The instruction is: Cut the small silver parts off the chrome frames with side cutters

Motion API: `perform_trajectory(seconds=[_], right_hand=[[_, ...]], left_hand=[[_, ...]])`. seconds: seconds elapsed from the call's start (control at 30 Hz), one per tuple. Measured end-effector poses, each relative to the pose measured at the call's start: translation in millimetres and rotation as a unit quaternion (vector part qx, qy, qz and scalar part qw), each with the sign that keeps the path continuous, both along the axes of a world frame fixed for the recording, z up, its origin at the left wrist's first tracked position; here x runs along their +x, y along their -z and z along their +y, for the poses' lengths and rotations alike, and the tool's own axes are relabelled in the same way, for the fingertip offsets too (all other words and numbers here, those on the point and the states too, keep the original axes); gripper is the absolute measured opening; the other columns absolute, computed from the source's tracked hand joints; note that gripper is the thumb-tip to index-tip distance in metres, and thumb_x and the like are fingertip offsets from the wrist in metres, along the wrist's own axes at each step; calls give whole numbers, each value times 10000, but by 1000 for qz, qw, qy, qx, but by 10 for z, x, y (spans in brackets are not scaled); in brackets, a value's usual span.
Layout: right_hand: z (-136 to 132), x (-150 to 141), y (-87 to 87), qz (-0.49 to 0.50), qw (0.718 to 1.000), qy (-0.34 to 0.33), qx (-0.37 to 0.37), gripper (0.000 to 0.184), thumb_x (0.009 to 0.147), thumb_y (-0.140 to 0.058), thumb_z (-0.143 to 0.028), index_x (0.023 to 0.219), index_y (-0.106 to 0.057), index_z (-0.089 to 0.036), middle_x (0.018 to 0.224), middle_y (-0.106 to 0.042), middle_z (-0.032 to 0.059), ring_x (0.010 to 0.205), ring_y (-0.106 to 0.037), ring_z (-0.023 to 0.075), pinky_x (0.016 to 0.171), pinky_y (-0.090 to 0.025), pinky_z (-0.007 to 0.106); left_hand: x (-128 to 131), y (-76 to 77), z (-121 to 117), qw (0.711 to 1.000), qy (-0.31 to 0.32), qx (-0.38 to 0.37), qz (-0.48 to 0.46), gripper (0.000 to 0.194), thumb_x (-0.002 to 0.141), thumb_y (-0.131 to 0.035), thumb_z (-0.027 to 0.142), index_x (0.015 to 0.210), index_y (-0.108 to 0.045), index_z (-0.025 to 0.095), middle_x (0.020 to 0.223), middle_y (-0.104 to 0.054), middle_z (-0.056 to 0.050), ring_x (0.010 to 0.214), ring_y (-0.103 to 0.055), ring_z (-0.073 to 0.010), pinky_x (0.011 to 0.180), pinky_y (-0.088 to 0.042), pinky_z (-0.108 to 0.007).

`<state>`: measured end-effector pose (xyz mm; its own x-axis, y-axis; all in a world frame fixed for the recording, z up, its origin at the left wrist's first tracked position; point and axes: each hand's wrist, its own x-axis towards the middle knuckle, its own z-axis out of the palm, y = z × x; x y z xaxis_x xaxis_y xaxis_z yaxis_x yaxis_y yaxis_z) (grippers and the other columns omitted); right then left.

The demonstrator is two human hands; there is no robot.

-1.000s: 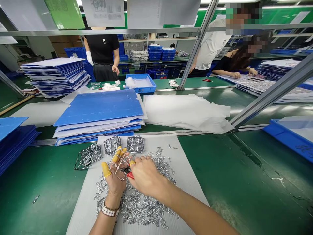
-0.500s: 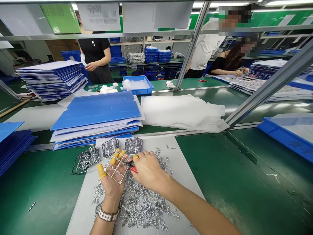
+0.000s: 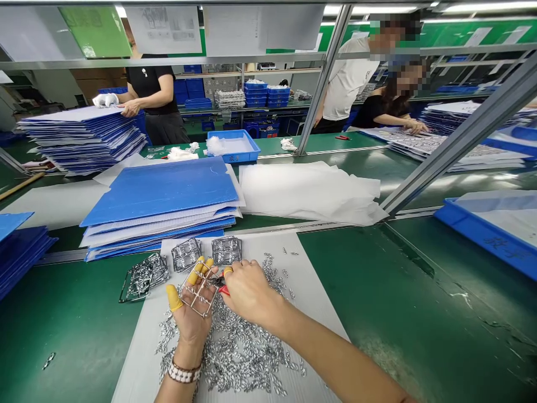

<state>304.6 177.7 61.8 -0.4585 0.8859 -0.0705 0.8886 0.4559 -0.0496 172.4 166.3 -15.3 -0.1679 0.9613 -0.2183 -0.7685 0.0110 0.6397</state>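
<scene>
My left hand (image 3: pixel 191 316), palm up with yellow finger cots, holds a small silver square frame (image 3: pixel 197 295) with crossbars and little chrome parts on it. Red-handled nippers (image 3: pixel 224 290) are gripped in my right hand (image 3: pixel 249 294), their dark jaws at the frame's right edge. Beneath both hands, many loose chrome pieces (image 3: pixel 247 358) lie spread over a pale sheet (image 3: pixel 138 369). Beyond the left hand sit stacks of similar frames: one stack (image 3: pixel 227 250), a second stack (image 3: pixel 185 254) and a looser pile (image 3: pixel 145 276) at the left.
A stack of blue and white sheets (image 3: pixel 161 187) stands behind the work area, beside white paper (image 3: pixel 308 190). A blue tray (image 3: pixel 495 235) sits at right. A slanted metal post (image 3: pixel 457 134) crosses the right side. Several co-workers are across the bench, one touching a tall stack (image 3: pixel 84 140).
My view has shifted slightly right. Both hands keep nearly the same pose, with the nippers still at the frame. A co-worker's hands have moved onto the tall stack at left.
</scene>
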Motion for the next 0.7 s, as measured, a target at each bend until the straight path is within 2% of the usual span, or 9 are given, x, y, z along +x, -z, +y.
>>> perform_trajectory(seconds=[0.3,0.57,0.7], right_hand=[[-16,1,-39,-7,1000,0,4,284,877,-563,-361,936,-672,-105,945,-670,162,916,-620,298,791,-471,408],[-9,7,-28,-3,1000,1,4,301,871,-571,-372,958,-670,-101,952,-669,168,923,-620,300,787,-474,408],[-18,11,-37,-7,1000,-2,9,303,878,-566,-374,950,-674,-100,948,-670,166,910,-622,300,778,-475,410]], left_hand=[[15,20,-4,1000,-11,10,17,799,733,-430,791,1118,-696,143,1241,-643,-165,1079,-617,-275,703,-528,-286],[-11,21,1,1000,-5,18,23,829,716,-445,799,1132,-690,124,1124,-689,-182,938,-653,-238,679,-507,-272],[-6,35,-3,1000,-3,16,25,820,706,-457,800,1132,-691,139,1128,-690,-167,955,-644,-240,674,-503,-275]])
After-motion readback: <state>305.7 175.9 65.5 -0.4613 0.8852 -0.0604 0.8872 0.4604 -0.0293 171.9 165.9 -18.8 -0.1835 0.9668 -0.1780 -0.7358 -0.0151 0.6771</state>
